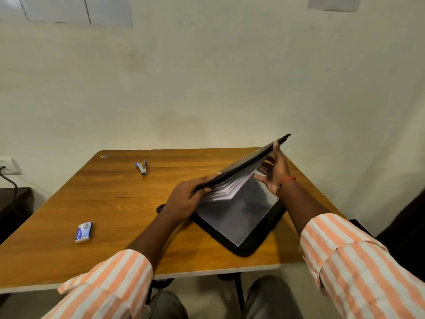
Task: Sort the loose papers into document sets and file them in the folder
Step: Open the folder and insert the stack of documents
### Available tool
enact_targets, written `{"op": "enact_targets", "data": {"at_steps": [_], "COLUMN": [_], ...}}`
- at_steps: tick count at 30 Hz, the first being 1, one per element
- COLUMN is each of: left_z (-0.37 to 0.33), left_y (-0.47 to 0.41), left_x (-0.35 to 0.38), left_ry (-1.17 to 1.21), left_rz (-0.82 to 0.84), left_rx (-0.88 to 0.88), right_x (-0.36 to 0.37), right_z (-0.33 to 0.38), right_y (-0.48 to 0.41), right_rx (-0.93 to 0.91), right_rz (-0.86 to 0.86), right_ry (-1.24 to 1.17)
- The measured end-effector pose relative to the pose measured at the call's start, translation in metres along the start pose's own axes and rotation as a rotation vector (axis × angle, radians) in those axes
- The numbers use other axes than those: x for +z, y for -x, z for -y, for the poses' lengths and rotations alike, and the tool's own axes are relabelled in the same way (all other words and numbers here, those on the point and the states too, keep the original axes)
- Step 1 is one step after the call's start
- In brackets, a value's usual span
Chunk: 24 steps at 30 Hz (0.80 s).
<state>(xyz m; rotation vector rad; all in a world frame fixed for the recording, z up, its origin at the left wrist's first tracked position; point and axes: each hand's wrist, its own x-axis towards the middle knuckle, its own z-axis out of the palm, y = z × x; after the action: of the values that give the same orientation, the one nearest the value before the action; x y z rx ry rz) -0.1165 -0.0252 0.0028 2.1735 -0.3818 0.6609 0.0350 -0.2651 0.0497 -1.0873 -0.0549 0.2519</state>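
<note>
A black zip folder (pixel 241 246) lies half open on the right part of the wooden table (pixel 96 203). Its upper cover (pixel 243 163) is raised at a slant, and several clear plastic sleeves (pixel 230 187) fan out beneath it. My left hand (pixel 186 199) grips the near edge of the raised cover. My right hand (pixel 274 171) holds the cover's far edge, thumb on top and fingers spread under it against the sleeves. The bottom page (pixel 239 217) looks grey and glossy. No loose papers show on the table.
A small blue stapler (pixel 142 168) lies at the back left of the table. A blue box of staples (pixel 83 231) sits near the front left. A pale wall stands right behind the table. A dark cabinet (pixel 11 201) is at far left.
</note>
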Motion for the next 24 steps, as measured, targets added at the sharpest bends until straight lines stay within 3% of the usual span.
{"op": "enact_targets", "data": {"at_steps": [4,9,12,16,21,24], "left_z": [0.003,0.029,0.043,0.059,0.079,0.085], "left_y": [0.005,0.026,0.038,0.045,0.052,0.046], "left_x": [-0.011,-0.019,-0.023,-0.038,-0.048,-0.044], "left_ry": [-0.178,-0.329,-0.367,-0.352,-0.335,-0.391], "left_rz": [0.141,0.306,0.353,0.238,-0.012,-0.164], "left_rx": [0.006,-0.090,-0.134,-0.198,-0.384,-0.528], "right_x": [-0.010,-0.023,-0.020,-0.020,-0.006,0.014], "right_z": [-0.006,-0.035,-0.055,-0.068,-0.069,-0.076], "right_y": [0.001,-0.021,-0.026,-0.039,-0.031,-0.030], "right_rx": [0.022,0.122,0.160,0.142,-0.013,-0.129], "right_rz": [-0.005,-0.238,-0.294,-0.418,-0.513,-0.549], "right_ry": [0.020,0.113,0.209,0.549,0.980,1.441]}}
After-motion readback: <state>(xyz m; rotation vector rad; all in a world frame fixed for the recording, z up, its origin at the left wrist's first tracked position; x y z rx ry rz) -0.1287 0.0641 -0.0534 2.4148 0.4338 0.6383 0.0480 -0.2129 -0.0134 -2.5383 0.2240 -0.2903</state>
